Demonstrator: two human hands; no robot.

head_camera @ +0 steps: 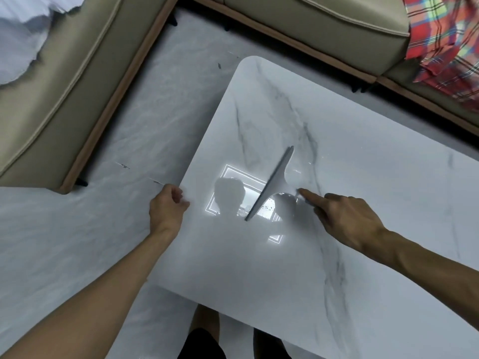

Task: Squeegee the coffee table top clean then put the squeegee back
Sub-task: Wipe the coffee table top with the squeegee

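Head view, single frame.

We note the squeegee (272,182) on the white marbled counter (375,190), left of centre. Its blade runs diagonally, far end towards the right and near end towards the left. The blade looks to be down on the surface, though blur keeps us from being sure along its whole length.

Right hand (347,218): grip curled round the squeegee handle, which is mostly hidden under the hand. The forefinger (307,195) lies straight along the handle, pointing at the blade.

Left hand (168,206): at the counter's left edge, near its closest corner, fingers curled. We cannot tell whether this grip clasps the edge or merely rests against it.

A bright square light reflection (228,174) shows on the counter just left of the blade, with the person's shadow across it.

Surroundings: grey veined floor (77,229) around the counter. A beige sofa (77,73) stands to the left and continues along the far side. A pale cloth (20,35) lies on its left section, and a red plaid cloth (445,47) drapes over the far-right seat, well apart from the squeegee.
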